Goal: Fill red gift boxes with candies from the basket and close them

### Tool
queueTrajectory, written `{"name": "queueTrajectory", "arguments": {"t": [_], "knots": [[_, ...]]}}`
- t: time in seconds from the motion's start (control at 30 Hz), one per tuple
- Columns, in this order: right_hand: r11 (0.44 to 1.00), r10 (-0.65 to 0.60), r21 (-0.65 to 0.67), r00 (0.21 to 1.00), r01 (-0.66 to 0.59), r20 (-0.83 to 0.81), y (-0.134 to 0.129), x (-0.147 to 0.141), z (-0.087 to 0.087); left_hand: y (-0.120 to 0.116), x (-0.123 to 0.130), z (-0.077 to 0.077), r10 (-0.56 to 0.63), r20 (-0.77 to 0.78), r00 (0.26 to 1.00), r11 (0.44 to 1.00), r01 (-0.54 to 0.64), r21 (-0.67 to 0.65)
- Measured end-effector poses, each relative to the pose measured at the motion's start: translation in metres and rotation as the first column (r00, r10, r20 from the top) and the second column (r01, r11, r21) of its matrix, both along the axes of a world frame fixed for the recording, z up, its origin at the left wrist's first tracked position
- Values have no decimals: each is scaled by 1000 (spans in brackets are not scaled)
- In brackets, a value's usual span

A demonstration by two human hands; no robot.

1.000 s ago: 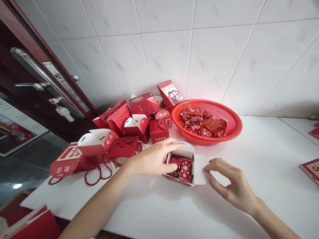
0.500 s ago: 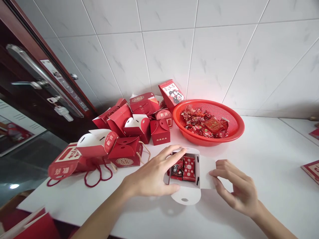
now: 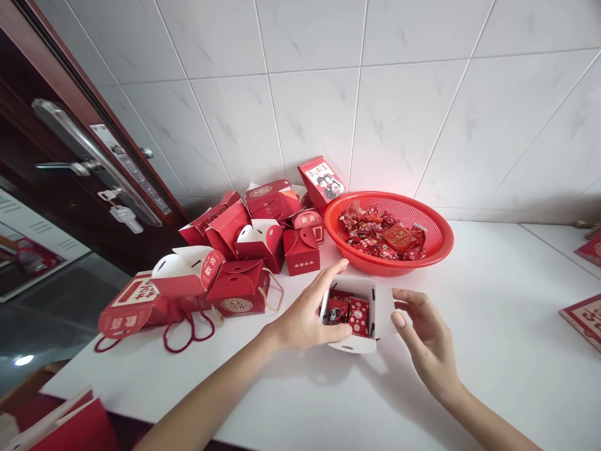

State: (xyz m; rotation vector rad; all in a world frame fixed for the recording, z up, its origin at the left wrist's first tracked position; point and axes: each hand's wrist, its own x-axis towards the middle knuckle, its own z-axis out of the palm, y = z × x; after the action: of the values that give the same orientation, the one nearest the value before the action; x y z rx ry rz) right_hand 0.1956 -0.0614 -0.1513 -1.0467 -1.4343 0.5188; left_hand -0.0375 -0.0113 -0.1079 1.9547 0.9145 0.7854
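Note:
An open box point(image 3: 370, 288) with a white inside stands on the white table in front of the basket, with red candy packets point(image 3: 359, 316) in it. My left hand point(image 3: 312, 313) is around the box's left side, thumb over the near edge and index finger at the far corner. On the right, my right hand point(image 3: 425, 338) has the box's white side flap point(image 3: 385, 312) between thumb and fingers. The box's near rounded flap point(image 3: 354, 344) hangs outward.
A red basket point(image 3: 441, 250) of wrapped candies stands behind the box. Several red gift boxes point(image 3: 237, 282) crowd the table's left side. A red card point(image 3: 585, 319) lies at the right edge. A door with keys point(image 3: 126, 216) is at the left.
The right side flap has swung upward with my right hand, which has moved left towards the box. My left hand's index finger has lifted towards the far edge, and the near flap looks more raised.

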Motion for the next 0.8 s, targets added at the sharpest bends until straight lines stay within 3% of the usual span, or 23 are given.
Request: {"name": "queueTrajectory", "arguments": {"t": [0.17,0.3,0.5,0.8], "knots": [[996,7,-87,999,-12,-53,0,-3,2,-1,7,-6,80,43,996,985,-85,151],[989,38,-142,995,-51,-93,2,-4,6,-2,9,-2,95,-32,995,978,-87,189],[980,22,-195,996,-39,-90,5,-4,8,3,12,2,19,-105,994,996,-10,85],[984,46,-167,993,-63,-105,5,-4,9,21,12,-1,59,68,996,987,-48,-156]]}}
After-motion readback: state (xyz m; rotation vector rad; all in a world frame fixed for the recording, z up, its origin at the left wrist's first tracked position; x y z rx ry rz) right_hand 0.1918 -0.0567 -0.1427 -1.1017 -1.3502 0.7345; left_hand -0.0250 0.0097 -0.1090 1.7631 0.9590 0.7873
